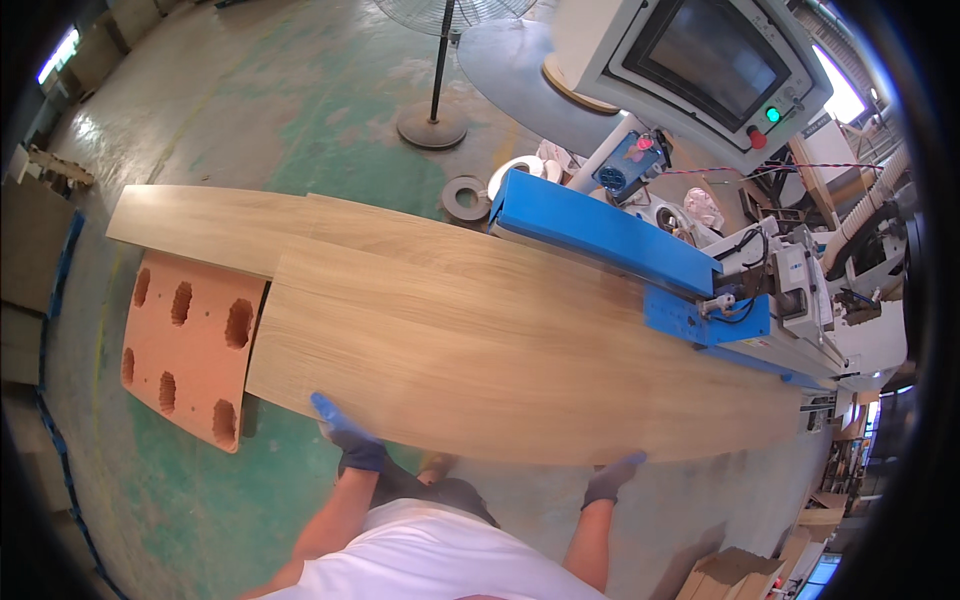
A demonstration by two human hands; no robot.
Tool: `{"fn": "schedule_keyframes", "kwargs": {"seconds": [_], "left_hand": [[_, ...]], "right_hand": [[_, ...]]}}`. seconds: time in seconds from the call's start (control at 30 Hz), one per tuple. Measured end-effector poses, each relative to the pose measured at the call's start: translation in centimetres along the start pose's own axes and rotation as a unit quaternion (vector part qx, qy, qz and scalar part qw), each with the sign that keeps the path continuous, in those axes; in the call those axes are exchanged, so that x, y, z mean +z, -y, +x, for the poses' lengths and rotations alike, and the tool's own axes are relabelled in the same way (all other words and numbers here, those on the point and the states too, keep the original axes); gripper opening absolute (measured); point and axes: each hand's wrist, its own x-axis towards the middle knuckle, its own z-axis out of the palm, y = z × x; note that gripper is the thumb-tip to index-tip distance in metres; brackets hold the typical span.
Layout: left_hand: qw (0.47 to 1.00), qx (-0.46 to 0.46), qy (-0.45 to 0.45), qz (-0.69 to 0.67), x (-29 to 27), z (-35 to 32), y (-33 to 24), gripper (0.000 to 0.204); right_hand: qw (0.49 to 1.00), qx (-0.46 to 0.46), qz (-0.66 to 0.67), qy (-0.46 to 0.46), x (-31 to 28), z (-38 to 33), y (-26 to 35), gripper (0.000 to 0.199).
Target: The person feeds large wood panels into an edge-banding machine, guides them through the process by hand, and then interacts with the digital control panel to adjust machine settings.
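Observation:
A large light wood-grain board (450,350) lies flat in front of me, its long far side running along the blue machine beam. My left hand (350,440), in a blue and dark glove, grips the board's near edge toward its left end. Farther right, my right hand (612,478), gloved the same way, holds that near edge too. The board hides some fingers of both hands. Another wood-grain panel (200,222) shows along the far side and sticks out to the left. Beneath the boards' left end is an orange panel (205,350) with several ragged holes.
The blue beam (610,235) and machine head (795,285) stand at the far right, below a control screen (710,55). Behind are a fan stand (432,130) and a grey ring-shaped roll (465,198). Open cardboard boxes (730,575) sit at the lower right.

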Motion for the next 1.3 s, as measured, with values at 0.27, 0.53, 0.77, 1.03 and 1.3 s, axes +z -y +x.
{"fn": "schedule_keyframes", "kwargs": {"seconds": [0.27,0.53,0.77,1.03,1.3], "left_hand": [[0.981,-0.171,0.087,0.010,-2.1,-6.4,4.4,0.051],[0.861,-0.441,0.218,0.128,0.0,-14.5,4.2,0.072],[0.778,-0.439,0.394,0.217,-2.1,-18.9,13.4,0.073],[0.570,-0.627,0.445,0.289,0.5,-22.8,11.8,0.063],[0.457,-0.418,0.722,0.308,-4.3,-6.0,16.7,0.043]], "right_hand": [[0.997,0.060,0.015,0.051,4.9,-9.3,0.0,0.065],[0.978,0.090,-0.059,0.179,4.5,-11.1,-1.2,0.059],[0.994,-0.036,0.063,0.081,5.0,-5.9,-5.7,0.054],[0.992,-0.092,0.003,-0.084,3.3,1.6,-2.7,0.054],[0.982,-0.105,-0.113,-0.106,-0.2,12.8,-0.3,0.059]]}}
